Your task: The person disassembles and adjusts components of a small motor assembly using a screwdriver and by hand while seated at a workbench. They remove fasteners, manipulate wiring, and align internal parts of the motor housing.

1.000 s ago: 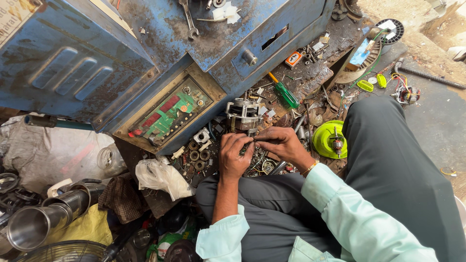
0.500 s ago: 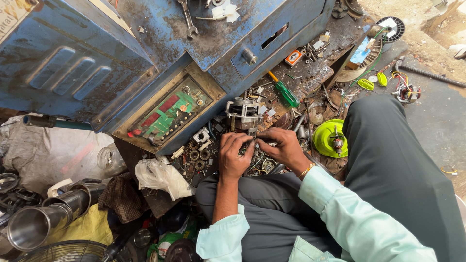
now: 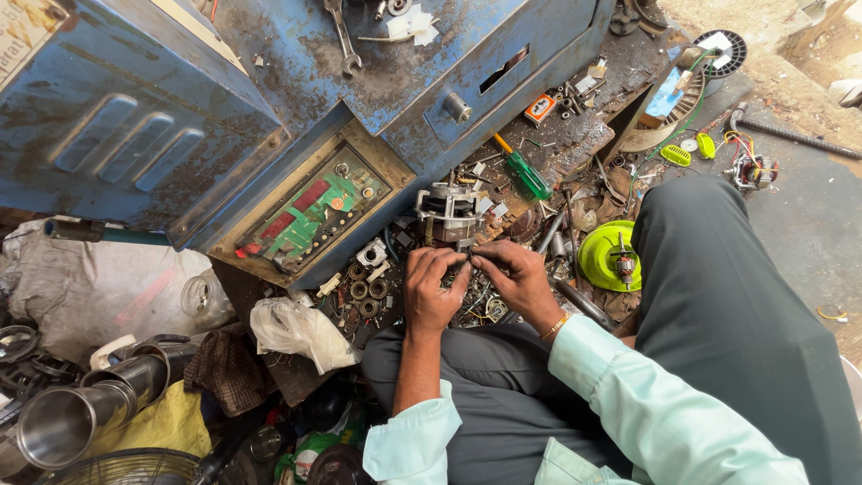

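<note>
My left hand (image 3: 431, 289) and my right hand (image 3: 518, 280) meet fingertip to fingertip over my lap. Between them they pinch a small dark metal part (image 3: 470, 261); its shape is too small to tell. Just beyond the fingers stands a grey electric motor (image 3: 446, 214) with exposed windings, on a pile of loose screws and scraps. My right wrist wears a thin bangle. Both sleeves are pale green; the left one is rolled up.
A blue metal machine body (image 3: 224, 108) fills the top, with a green circuit board (image 3: 314, 211) in its recess. Also around: a green-handled screwdriver (image 3: 526, 177), a yellow-green disc carrying a rotor (image 3: 609, 257), bearings (image 3: 364, 289), a white plastic bag (image 3: 301, 330), a steel pipe (image 3: 63, 420).
Both hands stay joined on the small part; the fingers shift slightly. The motor and the other objects have not moved.
</note>
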